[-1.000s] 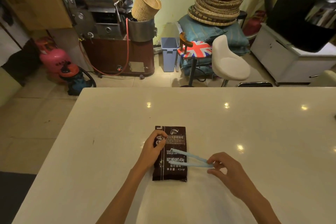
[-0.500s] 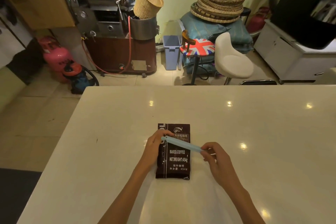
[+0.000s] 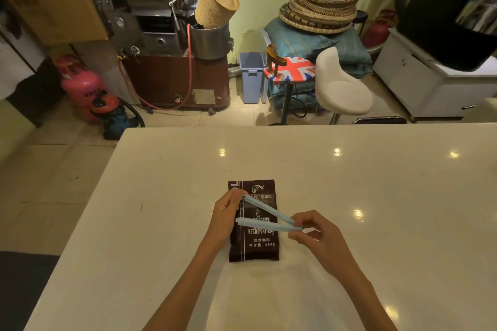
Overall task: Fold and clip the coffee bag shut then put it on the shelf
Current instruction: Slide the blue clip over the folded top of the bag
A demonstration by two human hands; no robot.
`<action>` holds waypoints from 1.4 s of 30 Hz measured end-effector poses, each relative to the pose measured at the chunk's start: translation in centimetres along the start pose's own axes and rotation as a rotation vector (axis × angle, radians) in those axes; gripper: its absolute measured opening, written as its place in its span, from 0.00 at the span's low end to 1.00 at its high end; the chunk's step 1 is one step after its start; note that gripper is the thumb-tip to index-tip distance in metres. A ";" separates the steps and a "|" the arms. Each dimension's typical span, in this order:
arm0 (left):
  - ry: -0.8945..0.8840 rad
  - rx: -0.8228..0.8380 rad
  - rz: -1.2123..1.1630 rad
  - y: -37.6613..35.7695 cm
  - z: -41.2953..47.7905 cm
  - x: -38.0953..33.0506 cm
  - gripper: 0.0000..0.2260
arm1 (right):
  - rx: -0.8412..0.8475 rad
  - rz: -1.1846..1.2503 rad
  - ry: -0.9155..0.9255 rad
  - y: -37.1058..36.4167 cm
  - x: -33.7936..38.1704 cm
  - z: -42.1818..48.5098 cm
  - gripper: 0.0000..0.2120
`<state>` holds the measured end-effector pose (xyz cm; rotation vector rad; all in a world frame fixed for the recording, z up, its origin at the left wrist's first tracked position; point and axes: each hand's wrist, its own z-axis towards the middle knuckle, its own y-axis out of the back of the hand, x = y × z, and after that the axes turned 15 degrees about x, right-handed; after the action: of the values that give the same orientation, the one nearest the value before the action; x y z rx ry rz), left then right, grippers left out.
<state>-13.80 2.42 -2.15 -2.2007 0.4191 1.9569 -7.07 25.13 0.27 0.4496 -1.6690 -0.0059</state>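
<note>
Clip (image 3: 269, 216) spread open over coffee bag (image 3: 253, 244)
Right hand (image 3: 317, 236) pinches clip hinge, left hand (image 3: 226, 212) grips bag's left edge, on worktop (image 3: 376, 209).

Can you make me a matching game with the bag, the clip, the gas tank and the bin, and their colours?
Things:
1. bag
2. clip
3. gas tank
4. bin

Colours:
A. pink
B. dark brown
C. grey-blue
D. light blue

Pairs: 1-B, 2-D, 3-A, 4-C
</note>
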 end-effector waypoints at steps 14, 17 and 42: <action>0.045 0.036 0.050 0.4 0.6 -0.9 0.15 | 0.228 -0.483 -0.072 0.9 1.8 0.7 0.07; 0.061 0.028 0.056 1.0 0.9 -1.0 0.15 | 0.307 -0.556 0.076 1.0 1.8 -0.1 0.06; 0.073 0.006 -0.225 -1.5 -0.4 -1.0 0.34 | 0.059 -0.128 -0.074 7.1 0.9 4.9 0.06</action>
<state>-13.03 3.76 -1.19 -2.2120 0.1777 1.7618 -13.88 30.14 2.18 0.6072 -1.7137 -0.0688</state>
